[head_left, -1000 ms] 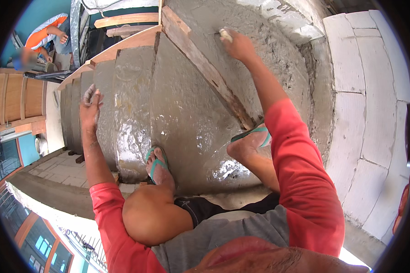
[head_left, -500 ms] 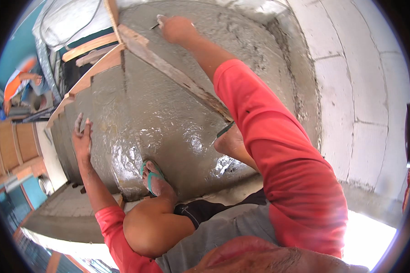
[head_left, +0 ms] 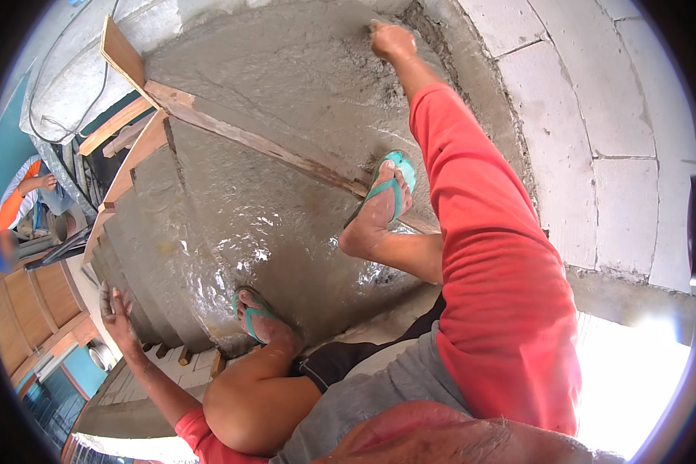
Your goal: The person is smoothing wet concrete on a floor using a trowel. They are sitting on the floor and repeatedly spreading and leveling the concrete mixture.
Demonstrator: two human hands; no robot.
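Observation:
My right hand reaches far out over the wet grey concrete, close to the groove by the block wall. Its fingers are closed; whatever they grip is hidden from this angle. My left hand, smeared with cement, hangs in the air beside the stepped edge, fingers apart and empty. A long wooden board crosses the concrete between upper left and middle right. My right foot, in a teal flip-flop, is at that board. The other teal flip-flop stands on the shiny wet slab.
Pale block wall curves along the right. Wooden formwork borders the steps at left, with an upright plank at the board's end. Beyond it, a person in an orange sleeve is near pipes. A cable loops over the upper left ledge.
My right hand has swung to the right, toward the block wall. My right foot has come forward to the board. My left hand has shifted left and lower, still spread.

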